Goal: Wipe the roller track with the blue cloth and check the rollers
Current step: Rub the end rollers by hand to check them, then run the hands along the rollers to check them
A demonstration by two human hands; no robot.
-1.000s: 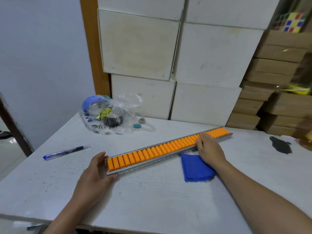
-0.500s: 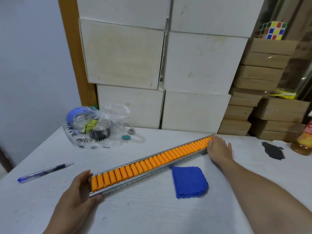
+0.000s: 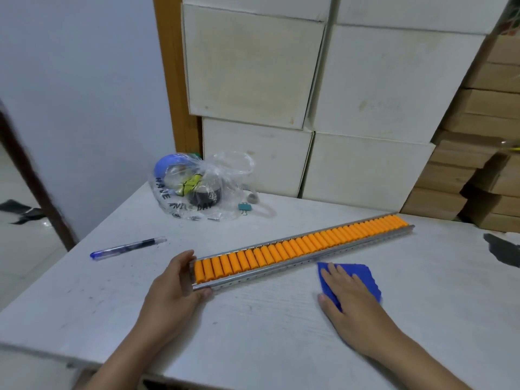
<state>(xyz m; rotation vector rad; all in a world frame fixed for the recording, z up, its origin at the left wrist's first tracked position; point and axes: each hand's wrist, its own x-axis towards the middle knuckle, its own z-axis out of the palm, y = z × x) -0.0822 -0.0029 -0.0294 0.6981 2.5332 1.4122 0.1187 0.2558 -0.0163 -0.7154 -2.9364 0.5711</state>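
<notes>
A long metal roller track (image 3: 284, 267) filled with several orange rollers (image 3: 309, 242) lies diagonally on the white table (image 3: 253, 327). My left hand (image 3: 171, 291) grips the track's near left end, thumb on the front rail and fingers behind it. The folded blue cloth (image 3: 363, 277) lies flat on the table just in front of the track's middle. My right hand (image 3: 349, 296) rests palm down on the cloth with fingers spread, covering its left half.
A blue pen (image 3: 128, 247) lies left of the track. A clear plastic bag (image 3: 197, 190) of small items and a binder clip (image 3: 244, 207) sit behind it. White boxes (image 3: 365, 164) and brown cartons (image 3: 478, 164) stack along the back. A dark patch (image 3: 503, 249) marks the right edge.
My right hand left the far right end of the track and came down onto the blue cloth. My left hand has kept its hold on the left end.
</notes>
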